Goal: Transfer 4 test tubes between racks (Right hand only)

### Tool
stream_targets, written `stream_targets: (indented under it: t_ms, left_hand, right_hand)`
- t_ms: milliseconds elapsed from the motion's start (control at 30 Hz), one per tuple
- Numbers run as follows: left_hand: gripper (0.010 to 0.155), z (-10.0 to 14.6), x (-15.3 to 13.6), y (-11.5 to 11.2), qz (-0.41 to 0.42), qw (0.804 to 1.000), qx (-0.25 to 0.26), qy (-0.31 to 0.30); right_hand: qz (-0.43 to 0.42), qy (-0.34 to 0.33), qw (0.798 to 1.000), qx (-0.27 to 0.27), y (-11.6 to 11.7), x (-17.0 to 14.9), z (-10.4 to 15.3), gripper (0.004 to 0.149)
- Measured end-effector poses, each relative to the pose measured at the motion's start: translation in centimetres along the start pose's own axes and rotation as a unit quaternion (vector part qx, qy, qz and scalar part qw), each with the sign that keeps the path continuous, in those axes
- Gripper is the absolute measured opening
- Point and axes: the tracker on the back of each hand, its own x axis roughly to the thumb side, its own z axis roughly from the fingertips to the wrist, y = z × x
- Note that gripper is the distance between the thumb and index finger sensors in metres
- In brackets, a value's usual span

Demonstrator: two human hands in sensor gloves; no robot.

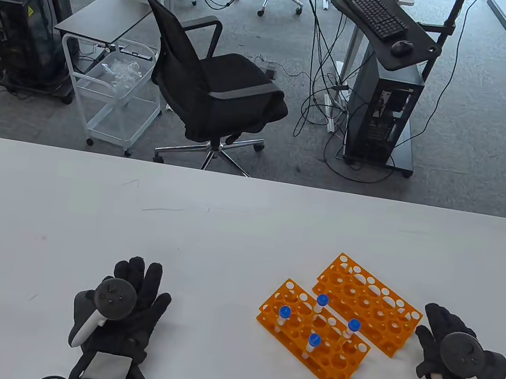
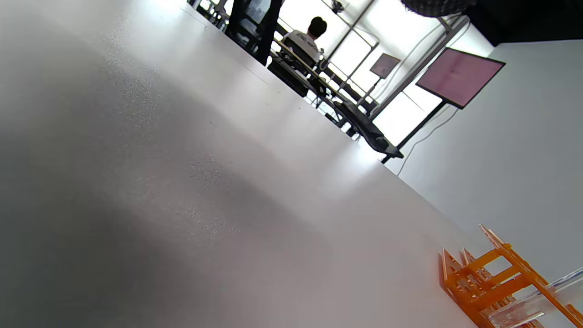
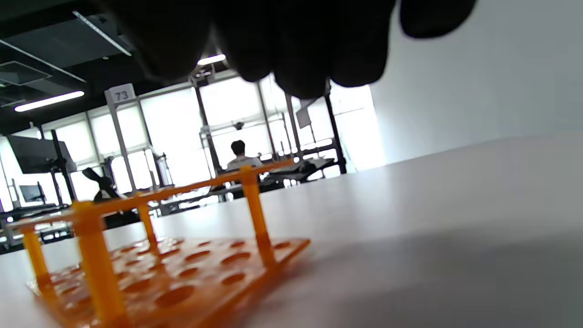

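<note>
Two orange racks lie side by side on the white table. The nearer rack point(image 1: 332, 360) holds several clear test tubes with blue caps, such as one point(image 1: 284, 316) at its left end and one point(image 1: 352, 328) toward its right. The farther rack point(image 1: 367, 301) holds no tubes. My right hand point(image 1: 438, 333) rests on the table just right of the farther rack, fingers spread, holding nothing. In the right wrist view its fingers point(image 3: 296, 41) hang above the empty rack point(image 3: 159, 273). My left hand point(image 1: 138, 286) lies flat on the table, well left of the racks.
The left wrist view shows the nearer rack's end point(image 2: 492, 282) at the bottom right with a clear tube point(image 2: 542, 291) in it. Beyond the table's far edge point(image 1: 254, 178) stand an office chair point(image 1: 215, 93) and a wire cart point(image 1: 110, 92).
</note>
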Motion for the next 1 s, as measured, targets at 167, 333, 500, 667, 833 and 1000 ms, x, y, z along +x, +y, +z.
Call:
stream_targets:
  t_ms: [167,333,500,667,833,1000]
  left_hand:
    - [0.068,0.0,0.0,0.0,-0.001,1.0,0.001,-0.002]
    - [0.068,-0.1,0.0,0.0,-0.001,1.0,0.002,-0.004]
    - [0.068,-0.1,-0.1,-0.1,-0.001,1.0,0.002,-0.003]
    - [0.068,0.0,-0.1,0.0,-0.002,1.0,0.005,-0.001]
    - [0.068,0.0,-0.2,0.0,0.001,1.0,0.009,0.0]
    - [0.068,0.0,-0.2,0.0,-0.001,1.0,0.007,0.0]
  right_hand:
    - [0.0,-0.004,1.0,-0.002,0.0,0.2,0.0,0.057]
    - [-0.001,-0.007,1.0,-0.007,-0.1,0.3,0.1,0.057]
    - [-0.015,-0.008,1.0,-0.011,-0.2,0.4,0.0,0.057]
    - [-0.035,-0.009,0.999,-0.018,-0.8,0.7,-0.2,0.057]
    - [-0.053,-0.018,0.998,-0.041,-1.9,1.1,-0.4,0.055]
    - [-0.06,-0.03,0.997,-0.047,-2.9,2.3,-0.9,0.055]
